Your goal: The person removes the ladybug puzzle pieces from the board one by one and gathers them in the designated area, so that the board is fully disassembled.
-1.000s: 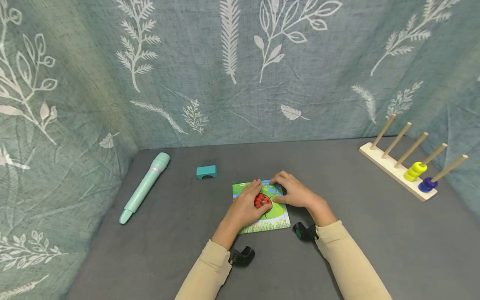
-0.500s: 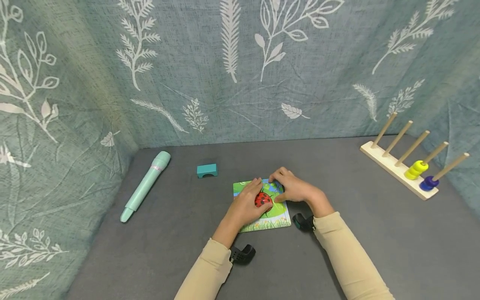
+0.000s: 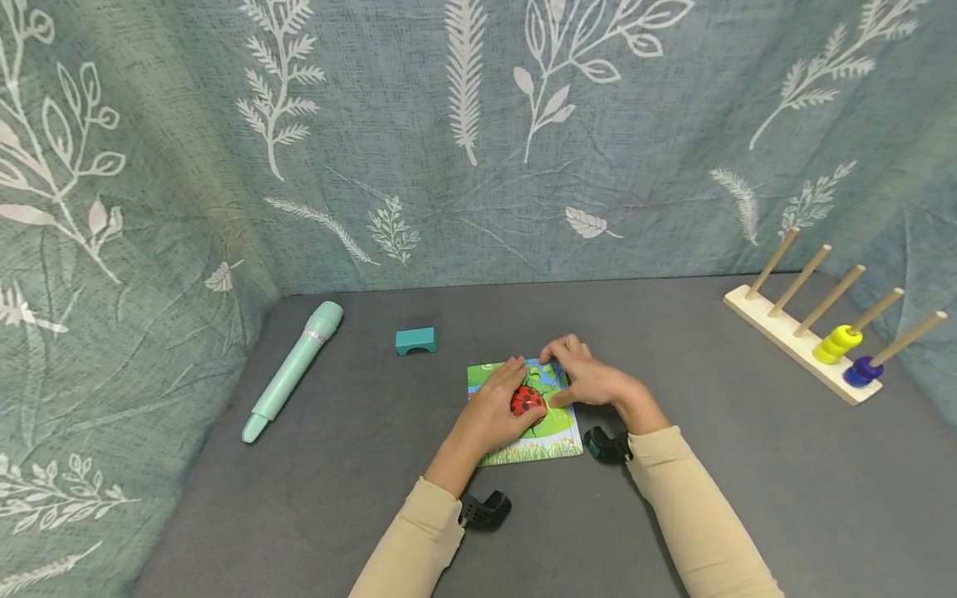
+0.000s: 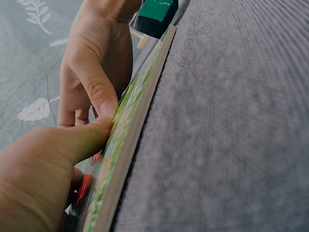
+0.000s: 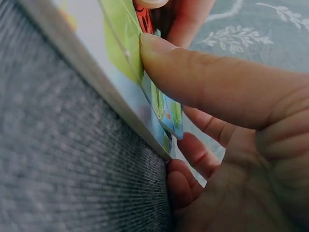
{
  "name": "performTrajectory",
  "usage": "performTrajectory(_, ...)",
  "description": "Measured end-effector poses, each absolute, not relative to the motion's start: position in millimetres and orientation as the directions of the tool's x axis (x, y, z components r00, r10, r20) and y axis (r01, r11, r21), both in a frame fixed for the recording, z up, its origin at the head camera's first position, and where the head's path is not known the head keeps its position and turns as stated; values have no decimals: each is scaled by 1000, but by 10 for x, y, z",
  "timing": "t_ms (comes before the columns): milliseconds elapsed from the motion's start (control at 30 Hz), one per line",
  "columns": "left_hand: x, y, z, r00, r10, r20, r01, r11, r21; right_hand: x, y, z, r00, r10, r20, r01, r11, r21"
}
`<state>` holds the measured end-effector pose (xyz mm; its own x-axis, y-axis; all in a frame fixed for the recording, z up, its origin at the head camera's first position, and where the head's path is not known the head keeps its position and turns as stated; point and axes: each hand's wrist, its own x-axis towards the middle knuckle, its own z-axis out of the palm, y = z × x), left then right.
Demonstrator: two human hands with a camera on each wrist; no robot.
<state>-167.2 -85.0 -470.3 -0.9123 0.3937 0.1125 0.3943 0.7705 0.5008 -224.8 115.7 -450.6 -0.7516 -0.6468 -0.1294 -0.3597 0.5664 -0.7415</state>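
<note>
A ladybug jigsaw puzzle (image 3: 531, 449) lies flat on the grey table in the head view, its red spotted ladybug (image 3: 527, 400) partly covered. My left hand (image 3: 493, 411) rests over its left half with straight fingers, the thumb on the ladybug. At the upper right corner, my right hand (image 3: 594, 379) holds a puzzle piece (image 5: 169, 117) between thumb and curled fingers. In the right wrist view that piece's corner stands slightly above the board edge, and the thumb (image 5: 193, 72) presses its face. Both thumb tips are close together in the left wrist view.
A mint-green toy microphone (image 3: 293, 374) lies at the left. Behind the puzzle sits a teal arched block (image 3: 415, 340). A wooden peg stacker (image 3: 777, 332) with yellow and blue beads stands at the right. Patterned cloth (image 3: 419, 124) hangs behind the table.
</note>
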Motion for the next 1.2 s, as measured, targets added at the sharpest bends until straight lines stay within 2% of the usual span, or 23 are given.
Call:
performTrajectory(533,-1653,-874,-4705,-907,399,134,409,760,504,-2186,1175,-4573,-811,-585,34,-379,480,-791)
performTrajectory(900,-1647,-873,-4713,-903,405,139,419,767,486,-2175,1176,-4612,-832,-555,25,-365,511,-778)
performTrajectory(1200,-1658,-861,-4734,-896,415,159,437,764,474,-2194,1251,-4609,-833,-546,84,-404,498,-767)
